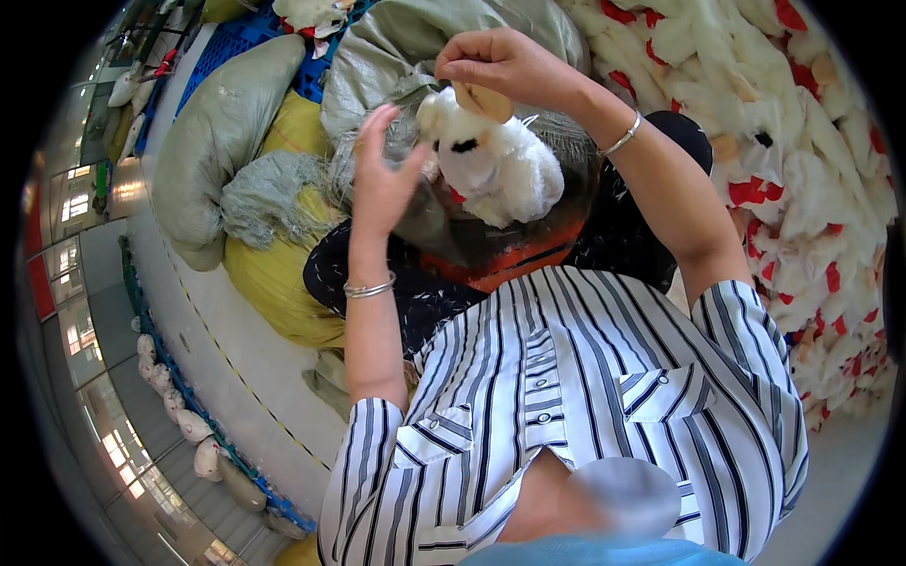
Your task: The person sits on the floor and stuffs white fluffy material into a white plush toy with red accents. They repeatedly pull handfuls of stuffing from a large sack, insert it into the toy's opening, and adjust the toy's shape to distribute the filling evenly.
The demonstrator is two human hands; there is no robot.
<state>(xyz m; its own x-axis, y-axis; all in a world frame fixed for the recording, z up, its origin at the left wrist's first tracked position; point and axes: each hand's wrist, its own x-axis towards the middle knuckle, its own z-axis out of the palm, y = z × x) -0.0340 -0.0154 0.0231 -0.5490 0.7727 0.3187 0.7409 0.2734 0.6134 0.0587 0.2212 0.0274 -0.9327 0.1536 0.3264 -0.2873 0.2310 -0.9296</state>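
A white plush toy animal [514, 174] with a tan ear [484, 102] and black patches rests upright before me, between my bent legs. Over its head is my right hand [514, 68], fingertips pinched together. Whatever those fingertips hold is too small or hidden to make out. To the toy's left, my left hand [382, 179] is raised with thumb and fingers apart, slightly blurred and holding nothing. Beneath the toy is a dark, orange-red surface [491, 269].
A large heap of white plush skins with red parts [755, 189] rises on my right. Grey-green woven sacks [222, 141] and a yellow sack [293, 288] lie to the left, beside a blue plastic pallet [222, 52]. Beyond them runs a pale floor [203, 311] with a striped line.
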